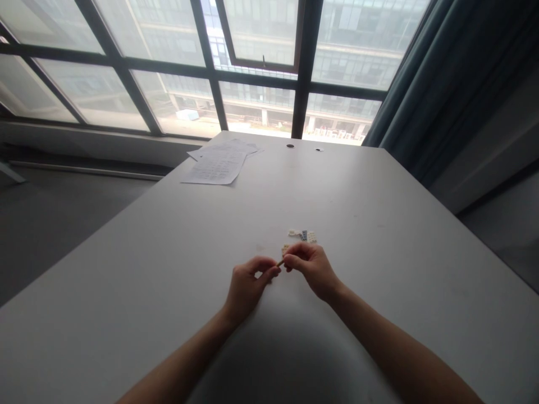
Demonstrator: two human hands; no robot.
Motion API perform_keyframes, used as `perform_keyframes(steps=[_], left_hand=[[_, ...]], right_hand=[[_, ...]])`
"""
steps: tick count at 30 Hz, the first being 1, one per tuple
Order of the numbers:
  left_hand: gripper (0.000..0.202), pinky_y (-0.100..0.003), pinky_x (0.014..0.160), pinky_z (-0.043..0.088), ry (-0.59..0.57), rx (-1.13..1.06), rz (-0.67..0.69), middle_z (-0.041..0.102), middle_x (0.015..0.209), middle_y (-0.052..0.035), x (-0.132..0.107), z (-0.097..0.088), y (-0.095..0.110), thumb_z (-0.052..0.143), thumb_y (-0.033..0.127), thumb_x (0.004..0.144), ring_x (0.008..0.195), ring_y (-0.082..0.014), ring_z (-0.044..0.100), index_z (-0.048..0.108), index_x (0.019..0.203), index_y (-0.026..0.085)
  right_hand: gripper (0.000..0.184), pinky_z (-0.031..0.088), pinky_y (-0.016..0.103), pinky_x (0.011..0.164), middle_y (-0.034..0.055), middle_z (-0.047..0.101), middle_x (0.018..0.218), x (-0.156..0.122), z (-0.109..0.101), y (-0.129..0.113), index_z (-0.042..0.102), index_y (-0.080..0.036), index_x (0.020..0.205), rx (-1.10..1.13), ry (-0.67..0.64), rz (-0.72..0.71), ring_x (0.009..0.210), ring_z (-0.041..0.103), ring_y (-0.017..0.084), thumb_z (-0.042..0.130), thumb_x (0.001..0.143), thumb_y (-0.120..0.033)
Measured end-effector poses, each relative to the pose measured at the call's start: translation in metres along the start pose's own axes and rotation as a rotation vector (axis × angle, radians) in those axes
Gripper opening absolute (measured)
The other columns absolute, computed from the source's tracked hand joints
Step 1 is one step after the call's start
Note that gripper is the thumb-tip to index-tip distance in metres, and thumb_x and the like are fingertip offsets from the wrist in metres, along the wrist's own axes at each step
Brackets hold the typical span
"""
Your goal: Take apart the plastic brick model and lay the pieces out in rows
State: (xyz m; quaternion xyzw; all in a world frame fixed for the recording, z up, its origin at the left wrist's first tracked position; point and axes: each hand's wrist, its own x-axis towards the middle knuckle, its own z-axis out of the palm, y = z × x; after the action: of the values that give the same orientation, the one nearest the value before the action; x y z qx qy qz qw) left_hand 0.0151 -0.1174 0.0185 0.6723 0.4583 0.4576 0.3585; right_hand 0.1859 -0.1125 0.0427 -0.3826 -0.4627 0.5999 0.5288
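Between the fingertips of both hands is a small, thin brown piece (281, 262), too small to tell its kind. My left hand (251, 283) pinches its left end, thumb against forefinger. From the right, my right hand (314, 269) pinches the other end. Just beyond my right fingers lie several small studded pieces that look like toy bricks: a white piece (311, 237), a blue piece (304, 235) and a pale strip (293, 233). A yellowish studded piece (285, 248) shows beside my right fingertips, partly hidden by them.
A wide white table (168, 269) stretches out to the windows. Printed paper sheets (219, 165) lie overlapping at its far left. Two small round fittings, one a dark hole (290, 146), sit near the far edge. A blue curtain (425, 95) hangs at the right.
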Motion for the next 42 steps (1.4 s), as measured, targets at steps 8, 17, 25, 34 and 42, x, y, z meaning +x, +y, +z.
perform_keyframes(steps=[8,17,25,34,42], left_hand=[[0.01,-0.023,0.067,0.052,0.195,0.131,0.484,0.069,0.078,0.0002,-0.002,-0.004,0.002,0.072,0.014,0.076,0.07,-0.0115,0.064,0.067,0.082,0.02],[0.022,-0.027,0.073,0.052,0.172,0.339,0.769,0.067,0.083,-0.0017,-0.008,-0.002,0.0,0.067,0.008,0.079,0.079,-0.0135,0.06,0.065,0.096,0.021],[0.023,-0.029,0.075,0.051,0.065,0.404,0.797,0.067,0.087,-0.0037,-0.009,-0.005,-0.001,0.064,0.008,0.08,0.081,-0.0152,0.06,0.062,0.099,0.021],[0.028,-0.028,0.079,0.052,0.077,0.344,0.745,0.069,0.091,-0.0027,-0.003,-0.008,0.002,0.063,0.01,0.082,0.086,-0.0149,0.063,0.06,0.106,0.023],[0.05,-0.043,0.098,0.042,-0.189,0.562,0.437,0.06,0.118,-0.0103,0.019,-0.042,-0.021,0.07,0.036,0.077,0.113,-0.0261,0.051,0.054,0.121,0.02]], right_hand=[[0.015,0.051,0.028,0.066,0.0007,0.068,0.071,-0.005,-0.002,0.005,0.071,-0.018,0.076,-0.021,0.098,0.014,0.064,0.061,0.013,0.078,0.065,-0.027],[0.047,0.054,0.034,0.079,0.0056,0.062,0.102,-0.014,-0.006,0.013,0.068,-0.021,0.109,-0.19,-0.094,-0.046,0.086,0.062,0.017,0.08,0.065,-0.031],[0.053,0.053,0.034,0.084,0.0068,0.061,0.111,-0.016,-0.009,0.016,0.066,-0.022,0.114,-0.354,-0.082,-0.181,0.086,0.061,0.016,0.082,0.064,-0.031],[0.042,0.052,0.036,0.082,0.0066,0.069,0.097,-0.018,-0.001,0.019,0.066,-0.019,0.106,-0.124,-0.054,-0.049,0.085,0.065,0.019,0.078,0.067,-0.029],[0.038,0.049,0.038,0.081,0.0094,0.068,0.099,-0.01,-0.024,0.016,0.057,-0.018,0.105,-0.706,-0.103,-0.133,0.084,0.063,0.021,0.068,0.07,-0.024]])
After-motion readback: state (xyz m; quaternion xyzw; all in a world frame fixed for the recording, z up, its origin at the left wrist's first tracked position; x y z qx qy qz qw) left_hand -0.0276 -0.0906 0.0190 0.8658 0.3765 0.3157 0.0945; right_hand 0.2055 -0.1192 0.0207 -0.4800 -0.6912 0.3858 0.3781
